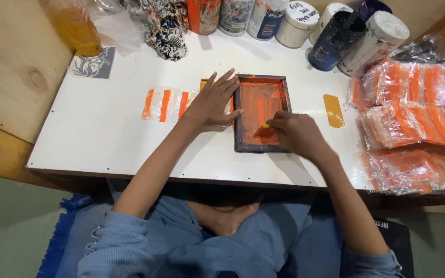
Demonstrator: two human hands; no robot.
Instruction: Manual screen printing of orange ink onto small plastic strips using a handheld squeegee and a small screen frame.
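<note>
A dark-framed printing screen (261,113), smeared orange inside, lies flat at the middle of the white bench (104,128). The left hand (213,103) is spread, fingers splayed, and pressed flat beside the frame's 9 o'clock edge, over a clear packet. The right hand (297,135) is closed around a small tool, mostly hidden, with a yellow tip (266,125) touching the mesh near the frame's 6 o'clock side.

The frame is judged stiff and light, its mesh taut and fragile, and wet ink would make it slippery; it is best taken by the outer rails, not the mesh.

At 9 o'clock from the frame a clear packet with 2 orange stripes (157,104) lies flat. At 3 o'clock a loose amber strip (334,110) is seen, and beyond it stacks of clear packets with orange stripes (418,118). At 12 o'clock a row of round jars (297,23) stands, some white-lidded with labels, 1 dark jar (333,41) open
</note>
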